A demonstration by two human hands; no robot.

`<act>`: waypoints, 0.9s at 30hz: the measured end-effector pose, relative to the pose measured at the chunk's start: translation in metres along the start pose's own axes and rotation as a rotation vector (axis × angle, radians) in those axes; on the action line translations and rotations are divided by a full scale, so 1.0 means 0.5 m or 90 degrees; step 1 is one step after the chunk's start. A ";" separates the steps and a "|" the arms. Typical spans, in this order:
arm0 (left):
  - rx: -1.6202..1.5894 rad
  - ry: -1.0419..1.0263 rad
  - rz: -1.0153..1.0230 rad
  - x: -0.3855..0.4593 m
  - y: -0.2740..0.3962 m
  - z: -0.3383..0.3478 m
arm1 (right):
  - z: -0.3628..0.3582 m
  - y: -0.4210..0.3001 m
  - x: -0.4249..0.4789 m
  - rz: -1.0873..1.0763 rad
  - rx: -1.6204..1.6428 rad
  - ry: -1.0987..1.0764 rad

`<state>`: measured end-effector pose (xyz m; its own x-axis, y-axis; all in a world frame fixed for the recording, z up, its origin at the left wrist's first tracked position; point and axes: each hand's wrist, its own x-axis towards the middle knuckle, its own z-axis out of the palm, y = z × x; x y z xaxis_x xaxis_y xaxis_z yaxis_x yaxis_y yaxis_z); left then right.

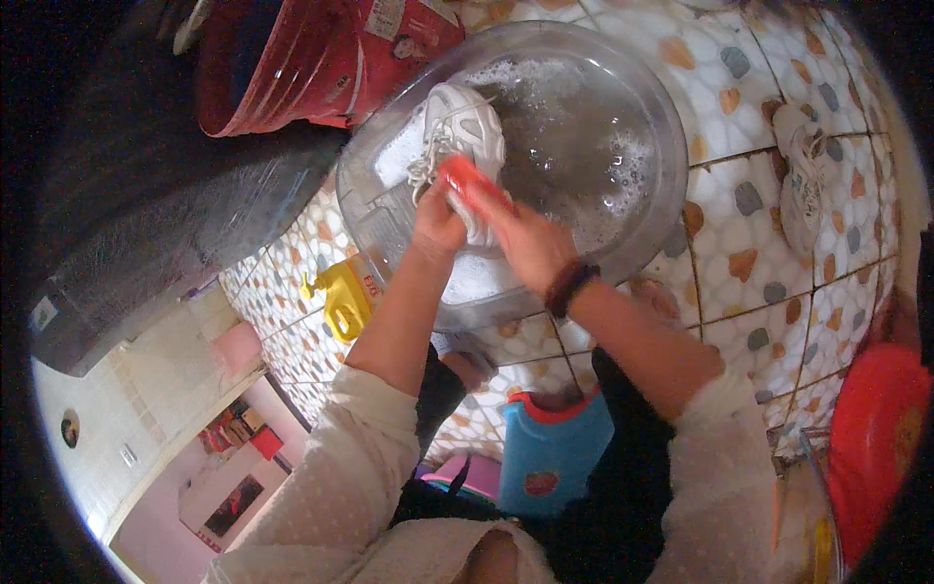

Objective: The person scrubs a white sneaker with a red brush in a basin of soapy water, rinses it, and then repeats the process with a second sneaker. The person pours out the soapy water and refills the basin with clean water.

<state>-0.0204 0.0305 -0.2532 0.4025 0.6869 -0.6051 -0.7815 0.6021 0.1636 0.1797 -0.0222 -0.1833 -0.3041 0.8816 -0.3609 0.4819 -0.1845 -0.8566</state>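
A white lace-up sneaker point(467, 120) is held over a clear plastic basin point(668, 157) of murky, sudsy water point(558, 153). My left hand point(439, 219) grips the shoe near its opening, by the loosened laces point(435, 153). In my right hand point(536, 244) is a red brush point(474, 186), lying across the middle of the shoe. It is blurred, and its underside is hidden, so bristles cannot be seen. Another white sneaker point(803, 186) rests on the floor tiles to the right of the basin.
A red bucket point(314, 73) lies tilted at the upper left, near a dark plastic-wrapped object point(182, 226). Left of my forearm is a yellow jug point(350, 292) with a spout. A blue plastic piece point(551, 445) is between my legs; a red plastic vessel point(875, 452) is at right.
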 end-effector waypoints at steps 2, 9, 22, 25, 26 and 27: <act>0.056 0.137 -0.016 0.012 -0.054 0.076 | -0.052 0.018 0.099 0.052 -0.092 0.038; 0.082 0.266 0.058 0.019 -0.047 0.079 | -0.010 0.011 0.046 0.049 0.012 0.045; 0.101 0.252 0.071 0.013 -0.055 0.075 | 0.019 0.018 0.028 0.042 0.109 0.116; 0.011 0.124 0.016 0.006 -0.052 0.057 | 0.053 0.001 -0.072 0.012 0.119 0.070; -0.032 0.062 -0.010 0.000 -0.046 0.048 | 0.045 0.005 -0.055 0.045 0.100 0.057; -0.073 -0.003 -0.043 0.001 -0.047 0.045 | 0.011 0.003 -0.008 0.082 0.080 0.051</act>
<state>0.0089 0.0258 -0.2397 0.4587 0.6481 -0.6079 -0.8013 0.5974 0.0323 0.1772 -0.0283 -0.1853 -0.1773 0.8781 -0.4444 0.4045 -0.3466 -0.8463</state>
